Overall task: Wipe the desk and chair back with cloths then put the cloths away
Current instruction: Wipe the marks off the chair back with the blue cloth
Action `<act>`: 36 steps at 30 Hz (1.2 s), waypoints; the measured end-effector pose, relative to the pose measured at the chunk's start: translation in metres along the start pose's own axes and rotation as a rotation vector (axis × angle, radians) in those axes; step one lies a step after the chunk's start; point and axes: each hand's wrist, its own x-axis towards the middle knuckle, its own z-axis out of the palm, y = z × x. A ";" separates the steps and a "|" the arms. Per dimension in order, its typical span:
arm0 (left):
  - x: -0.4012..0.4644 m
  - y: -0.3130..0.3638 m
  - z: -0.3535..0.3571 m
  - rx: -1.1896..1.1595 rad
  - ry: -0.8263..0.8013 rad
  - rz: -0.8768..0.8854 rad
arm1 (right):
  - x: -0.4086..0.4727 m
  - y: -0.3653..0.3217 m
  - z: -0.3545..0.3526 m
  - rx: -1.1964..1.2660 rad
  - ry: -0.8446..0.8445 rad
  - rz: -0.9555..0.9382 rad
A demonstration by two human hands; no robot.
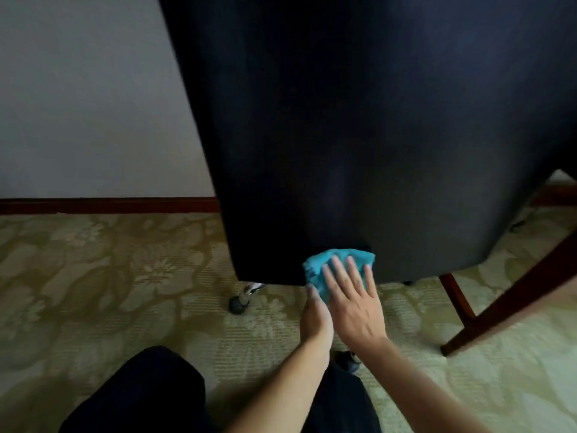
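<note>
Dark trouser knees [150, 392] fill the bottom edge, above a patterned carpet [93, 276]. Both hands reach forward to the lower edge of the dark chair back [359, 135]. Right hand [356, 304] lies flat with fingers straight and spread, pressing a teal cloth [331, 260] against the chair back. Left hand [315, 317] sits just beside it, touching the cloth's lower edge; its fingers are mostly hidden, so its grip cannot be told. A caster [239, 303] shows below the chair. A wooden leg [456, 301] of the worktop stands to the right.

Chair back blocks ahead, carpet open left

The dark chair back [359, 126] fills twelve o'clock; bare carpet [109, 276] lies open at nine, a wooden leg [456, 301] bars three.
</note>
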 end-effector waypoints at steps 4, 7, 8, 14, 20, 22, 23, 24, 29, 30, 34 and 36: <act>-0.006 -0.005 0.033 0.187 -0.064 -0.025 | -0.013 0.012 -0.003 0.325 0.067 0.637; -0.008 -0.005 0.053 0.345 -0.099 -0.008 | 0.002 0.027 -0.016 0.686 0.169 0.964; -0.007 -0.004 0.061 0.376 -0.119 0.006 | 0.006 0.037 -0.019 0.745 0.226 1.036; -0.009 0.000 0.103 0.537 -0.272 0.114 | 0.026 0.133 -0.029 1.258 0.443 1.814; -0.018 0.001 0.124 0.599 -0.325 0.224 | 0.028 0.139 -0.036 1.528 0.511 1.915; -0.020 0.000 0.122 0.617 -0.308 0.288 | 0.025 0.114 -0.040 1.544 0.345 1.938; -0.020 0.000 0.120 0.653 -0.307 0.320 | 0.022 0.101 -0.041 1.524 0.253 1.925; -0.021 0.001 0.119 0.710 -0.309 0.365 | 0.019 0.091 -0.040 1.535 0.181 1.882; -0.030 0.008 0.112 0.926 -0.395 0.540 | 0.027 0.111 -0.057 1.343 0.344 1.861; -0.033 0.010 0.113 0.921 -0.421 0.562 | 0.034 0.125 -0.060 1.313 0.434 1.831; -0.047 0.027 0.118 0.764 -0.453 0.674 | 0.062 0.157 -0.072 0.943 0.422 1.462; -0.052 0.035 0.113 0.744 -0.377 0.869 | 0.053 0.141 -0.066 0.745 0.370 1.214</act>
